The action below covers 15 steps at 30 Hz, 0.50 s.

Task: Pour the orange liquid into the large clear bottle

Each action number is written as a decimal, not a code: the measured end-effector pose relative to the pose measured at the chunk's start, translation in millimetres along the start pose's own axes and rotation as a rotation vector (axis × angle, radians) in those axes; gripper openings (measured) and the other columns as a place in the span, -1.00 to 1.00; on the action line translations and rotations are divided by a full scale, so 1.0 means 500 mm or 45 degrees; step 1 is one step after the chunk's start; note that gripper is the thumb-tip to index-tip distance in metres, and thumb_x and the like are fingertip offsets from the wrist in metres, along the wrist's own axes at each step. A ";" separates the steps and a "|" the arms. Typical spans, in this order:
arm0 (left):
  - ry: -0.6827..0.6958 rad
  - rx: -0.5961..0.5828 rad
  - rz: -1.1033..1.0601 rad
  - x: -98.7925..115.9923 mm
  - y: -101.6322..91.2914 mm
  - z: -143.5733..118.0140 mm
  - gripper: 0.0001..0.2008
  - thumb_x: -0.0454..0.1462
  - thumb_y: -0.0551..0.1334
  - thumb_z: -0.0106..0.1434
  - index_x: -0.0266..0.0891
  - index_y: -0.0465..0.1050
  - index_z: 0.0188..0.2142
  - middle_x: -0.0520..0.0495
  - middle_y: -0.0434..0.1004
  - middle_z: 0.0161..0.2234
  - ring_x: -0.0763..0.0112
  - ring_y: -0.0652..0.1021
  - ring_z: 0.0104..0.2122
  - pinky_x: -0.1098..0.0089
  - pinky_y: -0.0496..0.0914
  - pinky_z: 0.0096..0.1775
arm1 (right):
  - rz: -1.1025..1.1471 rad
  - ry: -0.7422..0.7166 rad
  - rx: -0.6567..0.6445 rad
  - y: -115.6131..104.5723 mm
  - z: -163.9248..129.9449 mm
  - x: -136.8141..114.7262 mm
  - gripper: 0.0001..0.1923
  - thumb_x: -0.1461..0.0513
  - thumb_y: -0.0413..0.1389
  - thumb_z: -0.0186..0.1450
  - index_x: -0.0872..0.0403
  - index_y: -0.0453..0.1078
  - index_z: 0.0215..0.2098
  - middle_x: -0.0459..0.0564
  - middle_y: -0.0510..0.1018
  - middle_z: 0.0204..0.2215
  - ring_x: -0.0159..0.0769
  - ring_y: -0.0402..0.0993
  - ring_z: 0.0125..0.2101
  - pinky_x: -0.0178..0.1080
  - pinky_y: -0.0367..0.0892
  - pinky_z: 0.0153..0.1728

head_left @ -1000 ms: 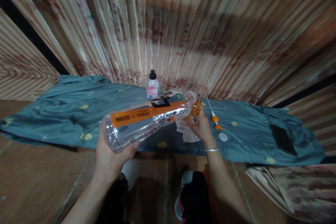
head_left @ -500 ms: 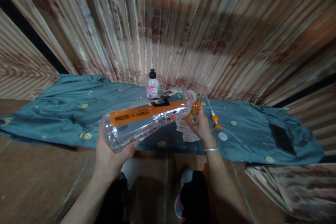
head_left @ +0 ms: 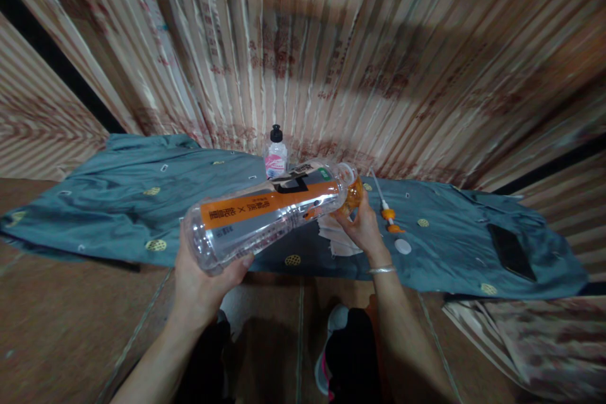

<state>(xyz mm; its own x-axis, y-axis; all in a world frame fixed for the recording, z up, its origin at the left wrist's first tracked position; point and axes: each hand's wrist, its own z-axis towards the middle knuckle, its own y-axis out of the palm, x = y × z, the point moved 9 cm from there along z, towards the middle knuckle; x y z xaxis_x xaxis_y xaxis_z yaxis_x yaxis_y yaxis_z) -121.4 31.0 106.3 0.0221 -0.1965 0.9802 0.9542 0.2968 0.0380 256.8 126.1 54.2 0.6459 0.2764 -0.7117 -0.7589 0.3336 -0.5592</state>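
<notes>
A large clear plastic drink bottle [head_left: 265, 214] with an orange and grey label lies tilted in my left hand [head_left: 201, 284], its base toward me and its mouth at the upper right. My left fingers wrap its lower end. Against that mouth is an amber bottle [head_left: 353, 196], gripped by my right hand [head_left: 362, 224]; the large bottle's neck hides part of it. Whether liquid passes between them I cannot tell. Right of my right hand lie an orange and white pump head with a long tube [head_left: 389, 218] and a round white cap [head_left: 403, 246].
A small clear bottle with a black cap [head_left: 276, 154] stands behind the large bottle. White tissue [head_left: 341, 240] lies under my right hand. A black phone [head_left: 511, 251] rests at the right of the cloth-covered table [head_left: 118, 202]. A pleated curtain [head_left: 303, 63] hangs behind.
Both hands hold the two bottles mouth to mouth as before. The view has shifted very slightly; nothing else visibly moved.
</notes>
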 end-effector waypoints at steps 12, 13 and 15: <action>-0.055 0.116 -0.010 0.014 0.014 -0.020 -0.14 -0.06 0.71 -0.11 -0.16 0.58 0.19 -0.24 0.78 0.14 -0.22 0.74 0.17 -0.06 0.65 0.24 | 0.015 0.012 0.018 0.001 -0.001 0.005 -0.08 0.02 0.41 0.36 0.08 0.24 0.57 0.34 0.72 0.30 0.22 0.77 0.21 0.25 0.69 0.24; -0.065 0.118 -0.011 0.014 0.017 -0.022 -0.12 -0.05 0.71 -0.12 -0.17 0.59 0.19 -0.26 0.77 0.16 -0.23 0.74 0.17 -0.07 0.65 0.24 | 0.019 0.020 0.016 0.002 -0.002 0.005 -0.07 0.03 0.41 0.36 0.09 0.24 0.57 0.35 0.72 0.29 0.22 0.77 0.21 0.26 0.69 0.24; -0.069 0.125 -0.017 0.015 0.018 -0.024 -0.09 -0.04 0.72 -0.13 -0.18 0.58 0.22 -0.28 0.75 0.19 -0.25 0.72 0.20 -0.10 0.62 0.28 | 0.022 0.025 0.015 0.002 -0.002 0.006 -0.07 0.03 0.41 0.35 0.09 0.23 0.57 0.35 0.72 0.30 0.22 0.77 0.22 0.26 0.68 0.25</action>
<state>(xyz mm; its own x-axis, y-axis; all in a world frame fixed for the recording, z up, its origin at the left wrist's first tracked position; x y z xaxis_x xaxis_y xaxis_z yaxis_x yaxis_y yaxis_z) -109.0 20.9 111.8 -0.0095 -0.1511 0.9885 0.9204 0.3851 0.0677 257.8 126.3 51.3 0.6307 0.2642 -0.7296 -0.7689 0.3397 -0.5417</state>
